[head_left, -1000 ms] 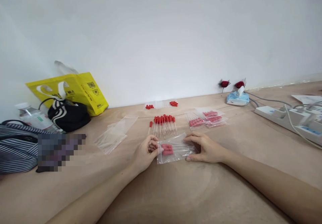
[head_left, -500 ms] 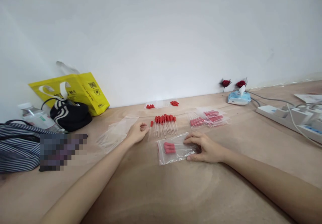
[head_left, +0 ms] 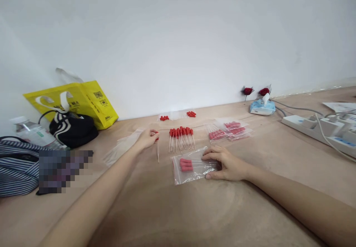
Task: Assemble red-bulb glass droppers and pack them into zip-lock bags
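My left hand (head_left: pixel 147 139) pinches a dropper (head_left: pixel 158 153) by its red rubber bulb, with the slim clear tube pointing down. In front of me lies a clear zip-lock bag (head_left: pixel 178 177) holding several droppers, their red bulbs toward its left end. My right hand (head_left: pixel 224 164) grips the right part of this bag against the table, thumb along the near edge and fingers curved over the far side. A row of loose droppers (head_left: pixel 181 132) lies side by side just beyond the bag, red bulbs pointing away from me.
Filled bags (head_left: pixel 230 130) overlap at the back right, and flat clear bags (head_left: pixel 118 149) lie left. Red bulbs (head_left: pixel 191 114) sit near the wall. A yellow bag (head_left: pixel 102 108), a black pouch (head_left: pixel 80 130), a tissue pack (head_left: pixel 263 108) and a power strip (head_left: pixel 303 123) stand around the edges.
My left hand has taken the dropper at the left end of the row by its bulb and drawn it left, away from the others. My right hand stays on the bag.
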`<state>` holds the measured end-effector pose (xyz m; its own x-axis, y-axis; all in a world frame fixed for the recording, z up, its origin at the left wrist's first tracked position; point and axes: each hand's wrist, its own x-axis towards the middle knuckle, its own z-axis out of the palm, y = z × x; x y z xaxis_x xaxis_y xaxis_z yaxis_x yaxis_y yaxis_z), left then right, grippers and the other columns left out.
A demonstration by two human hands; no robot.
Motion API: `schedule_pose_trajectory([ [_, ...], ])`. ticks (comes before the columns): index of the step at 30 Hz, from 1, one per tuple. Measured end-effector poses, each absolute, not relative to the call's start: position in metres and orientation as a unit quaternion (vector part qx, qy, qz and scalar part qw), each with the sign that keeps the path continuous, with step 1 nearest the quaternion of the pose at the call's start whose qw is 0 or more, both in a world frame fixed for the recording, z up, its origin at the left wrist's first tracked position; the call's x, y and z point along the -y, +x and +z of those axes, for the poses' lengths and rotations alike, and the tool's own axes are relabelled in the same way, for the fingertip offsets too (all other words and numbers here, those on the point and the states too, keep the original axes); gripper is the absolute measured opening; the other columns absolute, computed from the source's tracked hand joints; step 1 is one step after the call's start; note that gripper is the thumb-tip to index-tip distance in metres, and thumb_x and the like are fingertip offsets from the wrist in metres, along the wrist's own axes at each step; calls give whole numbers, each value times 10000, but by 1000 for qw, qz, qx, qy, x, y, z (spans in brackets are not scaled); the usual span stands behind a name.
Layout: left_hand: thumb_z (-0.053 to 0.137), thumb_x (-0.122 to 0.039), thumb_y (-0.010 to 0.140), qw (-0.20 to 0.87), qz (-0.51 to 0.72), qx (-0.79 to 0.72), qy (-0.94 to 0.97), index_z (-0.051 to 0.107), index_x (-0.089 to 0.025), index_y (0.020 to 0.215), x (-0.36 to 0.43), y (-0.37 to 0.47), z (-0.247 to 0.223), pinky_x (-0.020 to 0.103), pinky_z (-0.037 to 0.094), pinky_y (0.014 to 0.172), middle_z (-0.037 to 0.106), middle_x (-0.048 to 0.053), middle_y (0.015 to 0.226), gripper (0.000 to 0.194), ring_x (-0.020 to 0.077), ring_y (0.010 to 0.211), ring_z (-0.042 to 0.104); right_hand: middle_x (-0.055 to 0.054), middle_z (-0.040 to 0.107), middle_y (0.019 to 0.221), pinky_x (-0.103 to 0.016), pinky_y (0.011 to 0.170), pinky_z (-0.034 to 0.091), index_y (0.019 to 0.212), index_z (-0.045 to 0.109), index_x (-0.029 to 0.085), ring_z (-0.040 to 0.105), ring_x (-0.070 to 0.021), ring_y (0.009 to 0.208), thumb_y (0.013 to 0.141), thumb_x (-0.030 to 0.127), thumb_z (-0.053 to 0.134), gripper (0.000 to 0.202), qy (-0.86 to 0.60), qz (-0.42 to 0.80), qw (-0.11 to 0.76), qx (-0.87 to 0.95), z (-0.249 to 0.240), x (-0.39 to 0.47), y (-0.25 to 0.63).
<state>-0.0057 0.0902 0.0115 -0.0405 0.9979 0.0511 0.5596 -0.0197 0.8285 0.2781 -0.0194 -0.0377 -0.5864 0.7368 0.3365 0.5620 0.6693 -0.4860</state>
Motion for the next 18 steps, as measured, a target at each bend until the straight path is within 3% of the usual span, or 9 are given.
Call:
schedule_pose_trajectory([
  [2,615,-317,694,292,432,-593,613,516,-157,874,-64,-12,14,232,478,599,567,-27,650,261,120,627,580,-91,539,1025,-382,829,382,1061,565,195,491,-231,956,654,528,606,527,-370,167,262,875,-38,19,278],
  [6,639,-423,599,296,550,-523,580,486,-182,831,-12,-11,3,240,493,583,548,-38,667,368,127,628,572,-92,539,1026,-387,826,387,1059,566,194,492,-231,950,652,523,611,525,-366,169,267,876,-40,18,278],
  [18,695,-366,589,348,629,-487,496,491,-176,815,13,-6,-12,245,534,602,561,-44,665,359,112,615,581,-92,534,1045,-380,848,382,1071,559,179,480,-224,970,652,515,617,540,-365,174,261,876,-39,18,278],
])
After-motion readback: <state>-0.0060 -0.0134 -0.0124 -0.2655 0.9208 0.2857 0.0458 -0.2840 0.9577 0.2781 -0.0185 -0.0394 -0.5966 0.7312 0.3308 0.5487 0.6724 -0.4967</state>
